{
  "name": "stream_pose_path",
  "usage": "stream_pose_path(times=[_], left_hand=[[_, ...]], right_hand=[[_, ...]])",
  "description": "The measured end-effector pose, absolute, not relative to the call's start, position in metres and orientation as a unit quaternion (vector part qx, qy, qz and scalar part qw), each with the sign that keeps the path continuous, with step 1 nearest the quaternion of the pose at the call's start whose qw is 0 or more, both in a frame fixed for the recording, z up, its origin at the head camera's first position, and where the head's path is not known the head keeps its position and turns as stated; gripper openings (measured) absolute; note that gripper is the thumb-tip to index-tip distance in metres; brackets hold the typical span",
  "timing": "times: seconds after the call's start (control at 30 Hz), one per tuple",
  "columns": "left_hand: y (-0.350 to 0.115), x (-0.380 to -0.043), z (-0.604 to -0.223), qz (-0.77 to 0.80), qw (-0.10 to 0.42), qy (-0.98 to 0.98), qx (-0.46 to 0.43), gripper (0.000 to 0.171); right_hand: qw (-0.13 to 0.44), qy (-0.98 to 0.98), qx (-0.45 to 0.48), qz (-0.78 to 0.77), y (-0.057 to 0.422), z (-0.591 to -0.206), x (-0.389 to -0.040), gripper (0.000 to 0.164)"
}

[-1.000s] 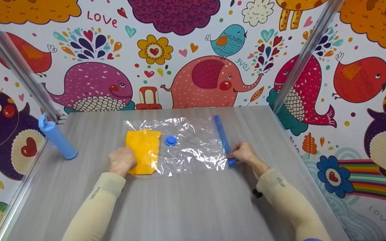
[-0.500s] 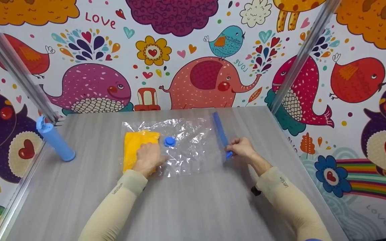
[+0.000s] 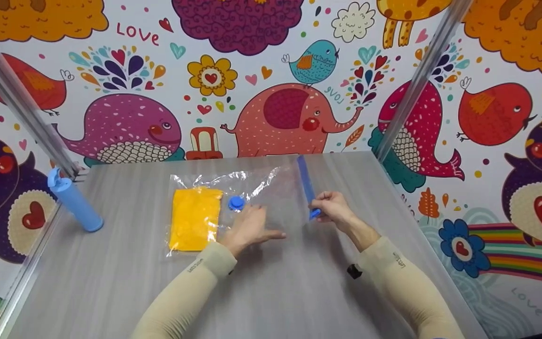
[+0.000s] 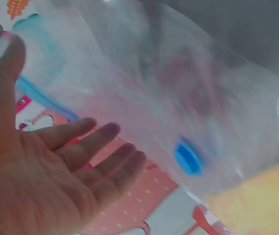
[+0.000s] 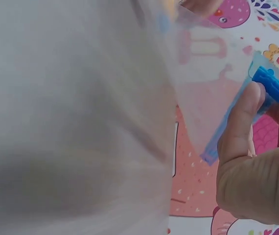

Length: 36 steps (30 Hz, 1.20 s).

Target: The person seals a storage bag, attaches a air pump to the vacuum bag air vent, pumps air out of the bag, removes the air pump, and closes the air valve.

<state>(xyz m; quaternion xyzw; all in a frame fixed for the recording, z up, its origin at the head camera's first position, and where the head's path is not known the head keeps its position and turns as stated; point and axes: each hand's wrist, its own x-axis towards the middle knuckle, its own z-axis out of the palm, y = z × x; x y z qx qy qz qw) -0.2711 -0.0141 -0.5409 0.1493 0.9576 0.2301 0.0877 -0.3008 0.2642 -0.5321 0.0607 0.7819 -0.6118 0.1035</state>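
A clear plastic vacuum storage bag (image 3: 271,181) lies across the table, with a flat yellow cloth (image 3: 195,219) in its left part. Beside the cloth is a round blue valve cap (image 3: 236,203). Along the bag's right edge runs a blue zip strip (image 3: 305,179). My right hand (image 3: 336,209) pinches the near end of that strip at the blue slider (image 5: 270,84), between thumb and fingers. My left hand (image 3: 248,227) is spread over the middle of the bag, fingers straight, just right of the cloth; whether it touches the plastic I cannot tell.
A light-blue hand pump (image 3: 75,200) stands at the table's left side. Patterned walls (image 3: 214,113) with metal corner posts (image 3: 419,84) border the grey table (image 3: 275,292) at the back and sides.
My left hand has moved right, from the cloth's left edge across it to the bag's middle, and its curled fingers have straightened. The right hand has shifted slightly left and away, carrying the strip's end.
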Motion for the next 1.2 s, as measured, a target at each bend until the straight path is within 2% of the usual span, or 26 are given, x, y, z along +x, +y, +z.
stream_pose_path(times=[0.07,0.13,0.27,0.6,0.77,0.97,1.2], left_hand=[[-0.003,-0.269,-0.540,0.239,0.085,0.954,0.157,0.108],[0.007,-0.266,-0.540,0.240,0.072,0.953,0.171,0.113],[0.023,-0.261,-0.541,0.227,0.023,0.951,0.207,0.110],[0.040,-0.256,-0.548,0.205,-0.158,0.926,0.274,0.053],[0.038,-0.257,-0.555,0.209,-0.224,0.902,0.306,0.033],[0.031,-0.257,-0.558,0.244,-0.225,0.884,0.328,0.028],[0.021,-0.255,-0.559,0.291,-0.229,0.869,0.329,0.028]], right_hand=[[0.098,0.777,0.059,-0.619,0.260,-0.530,-0.298,0.009],[0.094,0.771,0.055,-0.627,0.256,-0.527,-0.296,0.009],[0.084,0.759,0.046,-0.645,0.249,-0.523,-0.292,0.009],[0.080,0.735,0.026,-0.673,0.231,-0.516,-0.278,0.015],[0.093,0.730,0.017,-0.677,0.229,-0.515,-0.275,0.017],[0.100,0.741,-0.015,-0.664,0.233,-0.516,-0.270,0.022],[0.057,0.773,-0.122,-0.620,0.236,-0.512,-0.264,0.028]])
